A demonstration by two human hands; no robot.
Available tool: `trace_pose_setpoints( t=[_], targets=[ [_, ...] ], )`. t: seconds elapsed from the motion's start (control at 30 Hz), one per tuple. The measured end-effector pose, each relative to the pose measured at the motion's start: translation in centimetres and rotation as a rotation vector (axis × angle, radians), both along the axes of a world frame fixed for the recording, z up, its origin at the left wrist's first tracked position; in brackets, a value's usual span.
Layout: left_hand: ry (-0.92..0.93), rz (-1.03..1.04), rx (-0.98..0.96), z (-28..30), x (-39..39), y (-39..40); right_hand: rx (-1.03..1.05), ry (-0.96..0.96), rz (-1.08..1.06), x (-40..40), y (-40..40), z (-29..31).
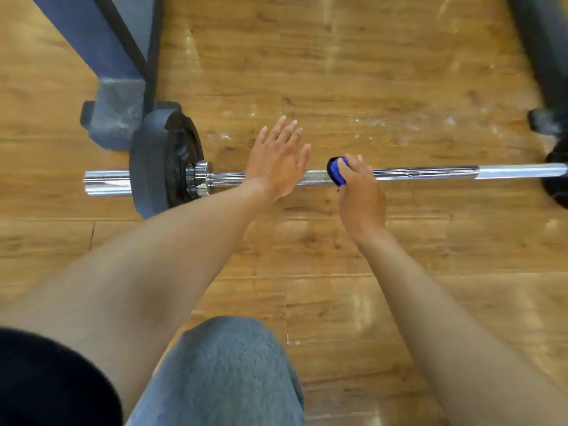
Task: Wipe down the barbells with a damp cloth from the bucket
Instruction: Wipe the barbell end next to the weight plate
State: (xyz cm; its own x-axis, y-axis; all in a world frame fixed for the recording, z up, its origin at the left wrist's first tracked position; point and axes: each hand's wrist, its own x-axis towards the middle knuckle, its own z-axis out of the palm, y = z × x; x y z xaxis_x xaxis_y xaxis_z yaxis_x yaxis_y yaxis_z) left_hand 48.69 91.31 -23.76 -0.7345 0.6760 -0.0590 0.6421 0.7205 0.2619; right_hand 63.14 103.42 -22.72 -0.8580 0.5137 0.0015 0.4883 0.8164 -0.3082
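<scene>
**Count of what lies around the two hands**

One barbell [424,173] runs under both hands. One blue cloth [336,173] is wrapped on its shaft, gripped by the right hand [361,192]. One weight plate [163,162] sits out beyond the left hand [276,158], with one chrome collar [199,178] between them. A second dark plate [558,179] shows partly, far past the right hand. Two hands are in view, the left with straight fingers. Two dark frame legs stand further off: one [113,115] above the left hand, one [544,56], blurred, above the right. One knee in grey fabric [224,370] sits below both hands.
</scene>
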Motion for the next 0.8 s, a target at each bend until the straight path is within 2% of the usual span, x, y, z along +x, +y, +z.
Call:
trace_pose_setpoints(
  t=[0.07,0.2,0.43,0.5,0.63,0.8],
  targets=[
    [-0.006,-0.011,0.014,-0.1,-1.2,0.6,-0.013,0.002,-0.093,-1.7,-0.4,0.3],
    [-0.037,-0.029,0.031,0.0,-3.6,1.8,-0.005,-0.001,0.115,-4.5,-2.4,-0.2],
    [-0.078,-0.05,0.051,-0.2,-8.0,3.6,0.034,-0.118,0.296,-8.5,1.2,0.9],
    [-0.065,-0.032,0.087,-0.4,-9.0,4.1,0.001,-0.126,0.279,-9.8,2.2,1.3],
    [-0.061,-0.006,0.129,-1.0,-11.2,5.0,-0.043,-0.047,0.105,-11.2,0.9,0.8],
    [-0.006,-0.016,0.162,-1.3,-13.7,6.0,-0.022,-0.002,0.249,-12.7,2.1,-0.2]
  ],
)
